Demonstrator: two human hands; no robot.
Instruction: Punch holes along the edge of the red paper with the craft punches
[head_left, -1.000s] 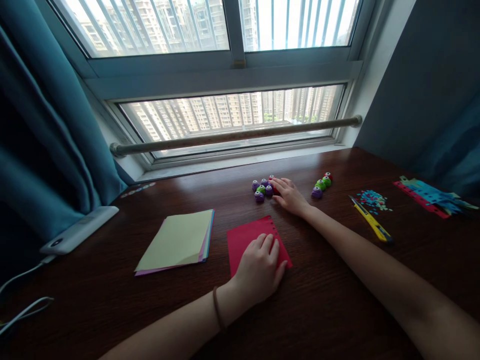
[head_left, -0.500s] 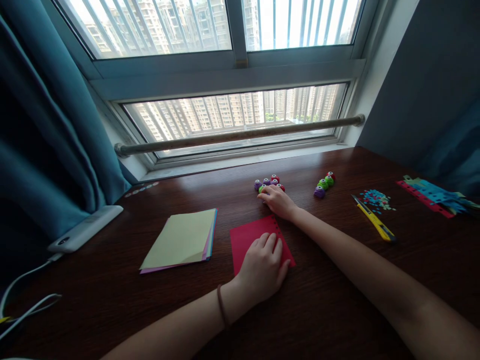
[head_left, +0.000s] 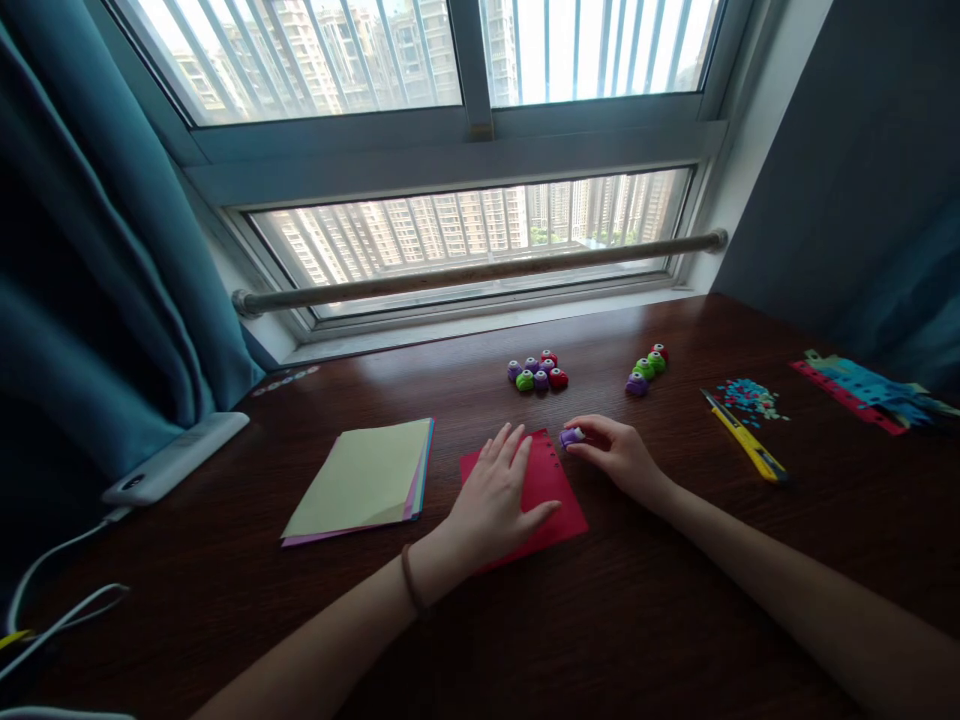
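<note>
A red sheet of paper [head_left: 551, 505] lies in front of me with a row of small holes along its right edge. My left hand [head_left: 495, 490] rests on it, fingers stretched out and thumb apart. Beside the sheet's upper right edge, my right hand [head_left: 619, 455] pinches a small purple paper punch [head_left: 571, 438] between thumb and fingers. Farther back stands a cluster of several purple, red and green paper punches [head_left: 541, 380]. Another short row of punches [head_left: 648, 366] stands to its right.
A stack of coloured paper [head_left: 367, 475] lies at left, near a white power strip [head_left: 180, 460] with a cable. To the right are a yellow utility knife [head_left: 750, 445], paper confetti [head_left: 750, 398] and punched paper strips [head_left: 870, 390]. A window rail [head_left: 480, 272] runs behind the table.
My right hand has come back from the punch cluster to the red sheet's right edge, now with a purple punch. My left hand has shifted left and up, its fingers straighter.
</note>
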